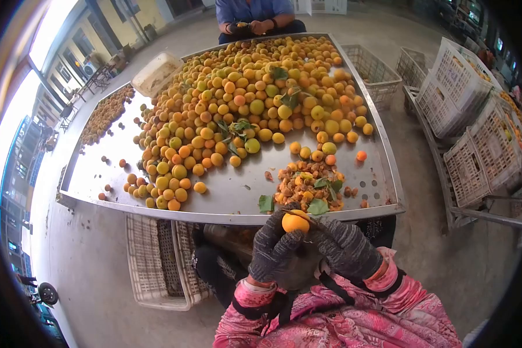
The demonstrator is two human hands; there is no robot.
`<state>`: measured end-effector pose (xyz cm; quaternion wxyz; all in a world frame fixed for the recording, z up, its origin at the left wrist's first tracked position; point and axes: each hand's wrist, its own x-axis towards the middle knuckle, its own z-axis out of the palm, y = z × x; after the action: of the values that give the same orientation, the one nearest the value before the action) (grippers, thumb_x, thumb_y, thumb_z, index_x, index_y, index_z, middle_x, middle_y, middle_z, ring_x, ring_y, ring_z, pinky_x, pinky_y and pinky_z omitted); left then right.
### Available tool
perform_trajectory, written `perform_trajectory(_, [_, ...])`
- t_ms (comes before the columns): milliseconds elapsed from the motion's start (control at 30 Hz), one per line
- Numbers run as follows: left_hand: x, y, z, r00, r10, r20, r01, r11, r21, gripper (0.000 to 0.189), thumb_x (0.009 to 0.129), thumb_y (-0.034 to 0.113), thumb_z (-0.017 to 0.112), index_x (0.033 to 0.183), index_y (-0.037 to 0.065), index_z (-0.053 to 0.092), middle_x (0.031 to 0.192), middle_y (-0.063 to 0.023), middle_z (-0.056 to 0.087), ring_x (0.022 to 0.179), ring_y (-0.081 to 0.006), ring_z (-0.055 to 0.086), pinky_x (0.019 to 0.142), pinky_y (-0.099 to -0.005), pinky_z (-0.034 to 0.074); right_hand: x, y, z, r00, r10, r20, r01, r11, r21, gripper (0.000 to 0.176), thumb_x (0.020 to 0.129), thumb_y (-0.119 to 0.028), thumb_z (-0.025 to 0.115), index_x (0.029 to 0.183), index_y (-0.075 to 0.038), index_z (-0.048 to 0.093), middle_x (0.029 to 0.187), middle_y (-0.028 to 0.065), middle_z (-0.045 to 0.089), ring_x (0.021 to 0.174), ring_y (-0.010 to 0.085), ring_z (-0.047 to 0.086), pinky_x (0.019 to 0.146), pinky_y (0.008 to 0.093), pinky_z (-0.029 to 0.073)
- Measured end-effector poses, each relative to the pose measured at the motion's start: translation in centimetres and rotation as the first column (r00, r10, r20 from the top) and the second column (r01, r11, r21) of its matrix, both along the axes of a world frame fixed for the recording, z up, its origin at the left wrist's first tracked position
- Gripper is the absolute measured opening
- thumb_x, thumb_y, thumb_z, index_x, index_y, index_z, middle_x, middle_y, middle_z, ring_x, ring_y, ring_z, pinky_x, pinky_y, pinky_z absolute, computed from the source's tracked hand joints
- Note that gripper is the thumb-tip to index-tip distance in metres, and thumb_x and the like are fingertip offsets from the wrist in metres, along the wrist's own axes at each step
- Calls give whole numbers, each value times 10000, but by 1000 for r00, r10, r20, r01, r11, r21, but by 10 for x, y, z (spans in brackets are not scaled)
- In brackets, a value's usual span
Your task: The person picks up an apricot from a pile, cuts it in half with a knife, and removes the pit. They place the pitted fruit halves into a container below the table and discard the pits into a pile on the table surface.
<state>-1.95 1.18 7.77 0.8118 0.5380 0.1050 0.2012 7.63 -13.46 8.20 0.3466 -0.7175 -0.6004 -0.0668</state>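
Just off the near edge of the metal table (246, 219), my left hand (272, 246), in a dark grey knit glove, grips a yellow-orange apricot (296, 223) between thumb and fingers. My right hand (347, 248), gloved alike, is closed beside the fruit. A thin dark strip crosses the apricot's top from the right hand's fingertips; I cannot tell what it is. Beyond the hands lies a heap of split brown and orange apricot pieces (304, 188) with green leaves (318, 206). Farther back, a large pile of whole apricots (214, 124) covers much of the tabletop.
Across the table sits a person (255, 14) in a blue shirt, hands together. A pale plastic basin (158, 74) rests at the left rim near many small brown pieces (107, 113). Plastic crates (156, 261) stand below left; more stacked crates (455, 87) fill a cart at right.
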Motion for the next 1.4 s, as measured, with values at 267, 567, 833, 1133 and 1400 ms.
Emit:
perform_trajectory(267, [6, 1, 18, 987, -10, -158, 14, 1000, 25, 335, 861, 155, 585, 1141, -15, 513, 970, -50, 590, 859, -104, 532, 751, -229, 439, -2, 8, -18, 989, 26, 147, -27, 1000, 0, 351, 801, -73, 570, 1132, 35, 530, 1073, 212, 561, 931, 337, 580, 801, 408, 481])
perform_trajectory(567, [7, -3, 6, 987, 66, -147, -67, 998, -7, 273, 902, 208, 528, 1070, -8, 542, 902, -18, 585, 808, -70, 505, 688, -215, 415, -17, 17, -23, 935, -181, -306, 224, 968, 114, 312, 794, -102, 615, 1065, 38, 551, 916, 195, 607, 769, 344, 608, 664, 396, 504])
perform_trajectory(833, [4, -6, -5, 982, 109, -153, -96, 991, 92, 322, 847, 132, 592, 1121, -17, 512, 936, -48, 591, 795, -107, 558, 714, -216, 458, -11, 4, -14, 883, 20, -468, -52, 997, -54, 287, 795, -62, 560, 1067, 27, 575, 1041, 193, 578, 908, 343, 590, 767, 417, 489])
perform_trajectory(1133, [23, -21, -14, 949, 313, -33, -314, 949, -34, 275, 818, 87, 626, 1051, -7, 513, 840, -40, 589, 742, -88, 552, 645, -222, 473, -17, 14, -12, 844, -153, -514, 133, 988, -75, 342, 778, -68, 574, 1107, 24, 556, 1130, 212, 540, 967, 362, 566, 830, 420, 469])
perform_trajectory(1400, [13, -2, -27, 986, 147, -81, -120, 955, 273, 272, 832, 109, 617, 1050, -2, 498, 857, -49, 608, 755, -85, 565, 645, -223, 474, -5, 6, -27, 964, 130, -231, -127, 992, 26, 360, 736, -33, 589, 1093, 9, 566, 1096, 227, 552, 960, 366, 568, 853, 415, 466])
